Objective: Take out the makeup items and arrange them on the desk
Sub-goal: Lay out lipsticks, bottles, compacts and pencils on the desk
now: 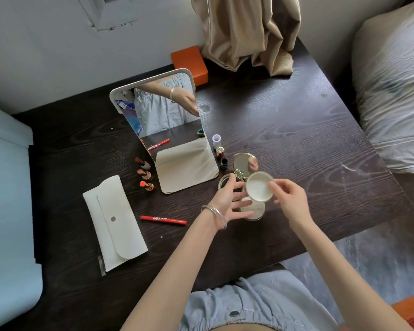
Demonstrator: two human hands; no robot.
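A person seated at a dark wooden desk [285,120] lifts a round white powder puff [259,186] just above an open gold compact [234,174], whose mirrored lid [245,164] is tilted back toward 12 o'clock. The right hand [290,199] pinches the puff's rim at its 3 o'clock edge between thumb and fingertips; the left hand [230,201], fingers spread and relaxed, reaches in from 9 o'clock, and whether it touches the puff or only hovers by it cannot be told. A second round cream piece [255,210] lies on the desk just below the puff, at 6 o'clock, partly hidden by the left fingers.

The puff sits flat-on to the camera, with no long axis to speak of; the right hand has it and is the nearer, so setting it down appears to turn on the bare desk at 3 o'clock of the compact.

Already laid out: three lipsticks [145,173] in a column at 9 o'clock of the standing mirror [163,120], a red pencil [163,219] lying left to right, three small bottles [220,151] beside the mirror's base. The white pouch [115,223] rests flap closed at 8 o'clock
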